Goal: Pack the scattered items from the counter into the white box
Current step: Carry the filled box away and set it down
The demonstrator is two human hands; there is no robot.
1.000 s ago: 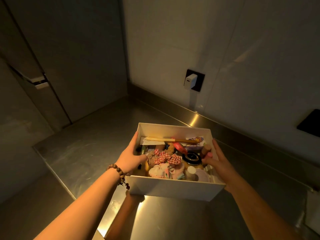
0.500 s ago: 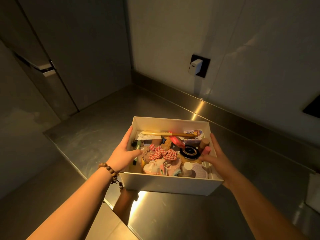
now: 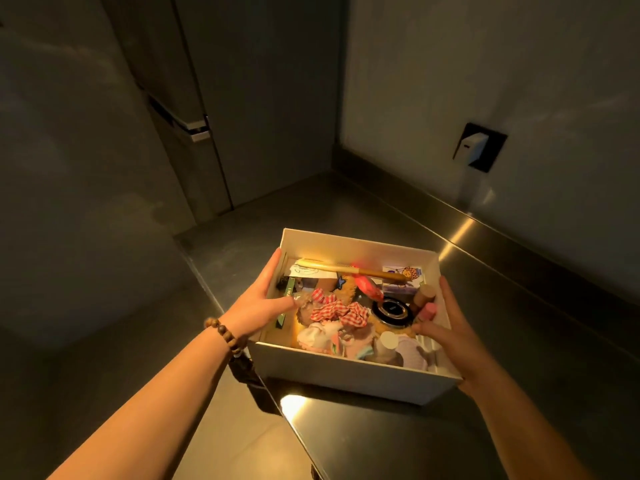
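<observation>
Open white rectangular cardboard box [image 3: 349,377], packed with small items, sits near front-left corner of the steel surface [image 3: 519,306]; left hand [image 3: 258,304] grips its left wall, thumb hooked inside, fingers outside, beaded wooden bracelet [image 3: 223,336] on wrist. Right hand [image 3: 446,336] grips the right wall same way, thumb over the rim beside a pink cylindrical tube [image 3: 428,310]. Inside: red-white checked fabric scrunchie [image 3: 334,311], round black compact [image 3: 393,311], long wooden-handled brush [image 3: 349,268] along the far wall.
</observation>
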